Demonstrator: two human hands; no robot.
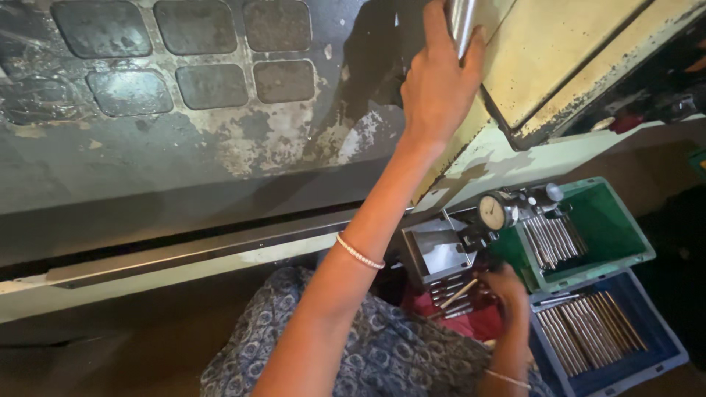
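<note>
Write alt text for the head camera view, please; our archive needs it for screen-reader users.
A person's left hand grips a shiny metal handle on a worn machine door, while the right hand holds a thin metal rod low down. Beside it stand a dial gauge, a green bin and a blue bin of metal rods.

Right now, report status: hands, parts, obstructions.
Left hand gripping metal handle up top. Right hand down on thin metal rods beside dial gauge. Nothing between.
</note>
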